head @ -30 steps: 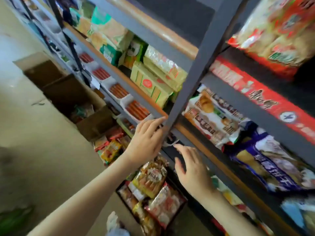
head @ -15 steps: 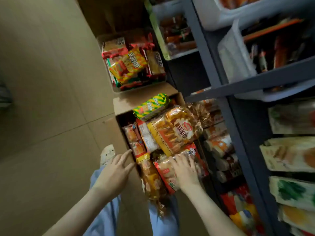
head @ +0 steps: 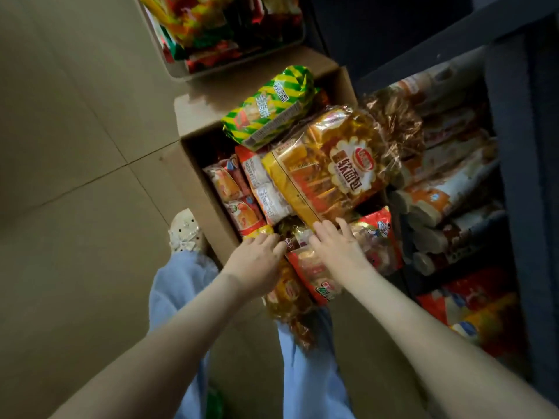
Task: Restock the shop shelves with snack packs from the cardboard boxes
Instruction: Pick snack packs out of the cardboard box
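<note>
An open cardboard box (head: 196, 182) stands on the floor, stuffed with snack packs. A green and yellow striped pack (head: 269, 107) lies on top at its far end, and a big orange bread pack (head: 332, 164) lies in the middle. My left hand (head: 257, 261) reaches into the near end, its fingertips on a small brown-gold pack (head: 295, 241). My right hand (head: 338, 243) lies beside it with straight fingers on a red pack (head: 375, 237), touching the orange bread pack's near edge. Neither hand visibly grips anything.
A second box (head: 172, 62) of bright packs sits farther along the floor. The dark shelf frame (head: 511, 176) rises on the right, its low shelves holding rolled packs (head: 447, 182) and red packs (head: 472, 309). My shoe (head: 184, 231) and jeans stand against the box. Tiled floor lies to the left.
My view dropped from the shelves to the box on the floor. Both hands came down from the shelf edge into the box, and the left hand moved from the box's rim onto the packs.
</note>
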The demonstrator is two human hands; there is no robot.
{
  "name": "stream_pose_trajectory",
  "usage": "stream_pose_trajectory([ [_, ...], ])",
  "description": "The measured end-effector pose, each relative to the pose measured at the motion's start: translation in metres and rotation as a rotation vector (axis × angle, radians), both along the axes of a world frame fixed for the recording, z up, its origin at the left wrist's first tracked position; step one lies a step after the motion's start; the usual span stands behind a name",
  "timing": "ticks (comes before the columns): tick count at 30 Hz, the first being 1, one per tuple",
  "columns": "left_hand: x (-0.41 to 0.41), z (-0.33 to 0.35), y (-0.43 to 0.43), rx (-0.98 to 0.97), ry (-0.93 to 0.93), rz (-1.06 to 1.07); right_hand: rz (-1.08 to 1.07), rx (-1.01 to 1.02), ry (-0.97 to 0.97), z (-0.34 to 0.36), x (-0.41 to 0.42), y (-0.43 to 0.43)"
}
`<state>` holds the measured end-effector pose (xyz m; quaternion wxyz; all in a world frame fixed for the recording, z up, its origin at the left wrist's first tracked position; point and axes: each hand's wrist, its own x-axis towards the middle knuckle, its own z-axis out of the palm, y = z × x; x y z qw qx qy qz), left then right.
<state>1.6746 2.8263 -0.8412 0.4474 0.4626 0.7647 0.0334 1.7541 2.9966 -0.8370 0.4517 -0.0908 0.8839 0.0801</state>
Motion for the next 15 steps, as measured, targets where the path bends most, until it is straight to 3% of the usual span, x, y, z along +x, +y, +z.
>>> stream_pose_trajectory([
  [5, 0.01, 0.044, 0.036, 0.046, -0.121, 0.033, -0.013, -0.007, -0.059, 0.064, -0.003, -0.007],
  [7, 0.009, 0.074, 0.048, 0.019, -0.195, 0.091, -0.01, 0.004, 0.012, 0.098, -0.01, -0.013],
  [12, -0.031, 0.181, 0.053, 0.103, 0.084, 0.166, -0.036, 0.038, 0.385, 0.211, -0.044, -0.005],
  [15, -0.066, 0.267, 0.044, 0.17, 0.157, 0.288, -0.109, 0.02, 0.695, 0.296, -0.068, -0.002],
])
